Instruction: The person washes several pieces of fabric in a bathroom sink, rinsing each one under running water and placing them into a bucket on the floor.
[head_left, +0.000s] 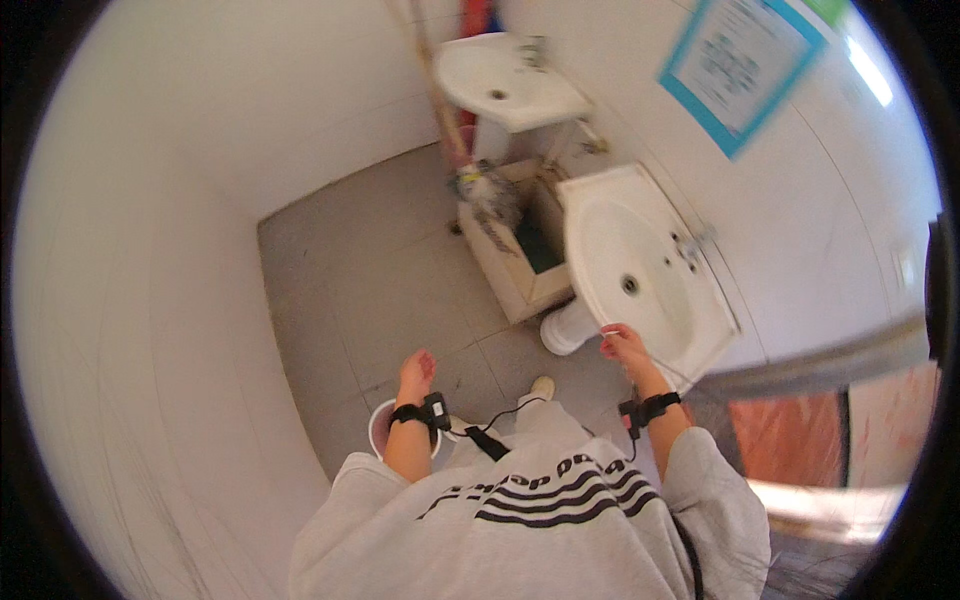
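My left hand (418, 369), with a strapped device at the wrist, hangs over the floor in front of a round white-rimmed bucket (381, 424). Its fingers are partly curled, and I see nothing in them. Beside the near edge of a white washbasin (667, 322) is my right hand (624, 346), its fingers bent. A small white thing shows at those fingers; whether it is held or is part of the basin's rim, I cannot tell. A metal tap (691, 244) sits at the basin's wall side.
Left of the basin stands a tiled mop sink (514, 289) with a mop head (491, 196) over its edge. A second washbasin (502, 79) lies beyond. A white pedestal (564, 330) stands under the nearer basin. A blue-framed notice (675, 82) hangs on the wall.
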